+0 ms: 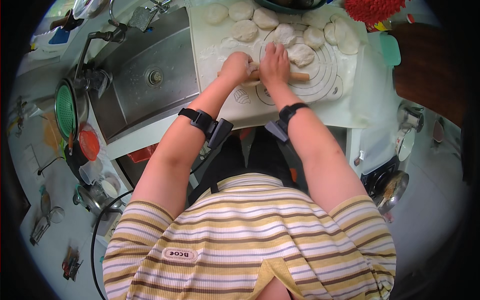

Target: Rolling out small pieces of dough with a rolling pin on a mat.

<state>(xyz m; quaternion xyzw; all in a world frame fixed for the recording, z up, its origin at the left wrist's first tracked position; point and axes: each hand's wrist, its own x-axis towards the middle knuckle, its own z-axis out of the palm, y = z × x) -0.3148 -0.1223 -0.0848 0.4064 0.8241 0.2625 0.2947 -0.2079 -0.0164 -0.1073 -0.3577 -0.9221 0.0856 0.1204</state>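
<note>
A wooden rolling pin lies across a small piece of dough on the printed pastry mat. On the pin's left part my left hand has curled fingers, some touching the dough's edge; its grip is partly hidden. My right hand lies over the pin just right of the dough, palm down, its fingers reaching past it. Close to its fingertips are a floured dough round and another dough piece. Several more dough rounds sit along the far side of the mat.
Left of the mat is a steel sink with a faucet. A dark bowl stands at the far edge, near a red shaggy cloth. A teal-lidded container is at right; a green colander stands left of the sink.
</note>
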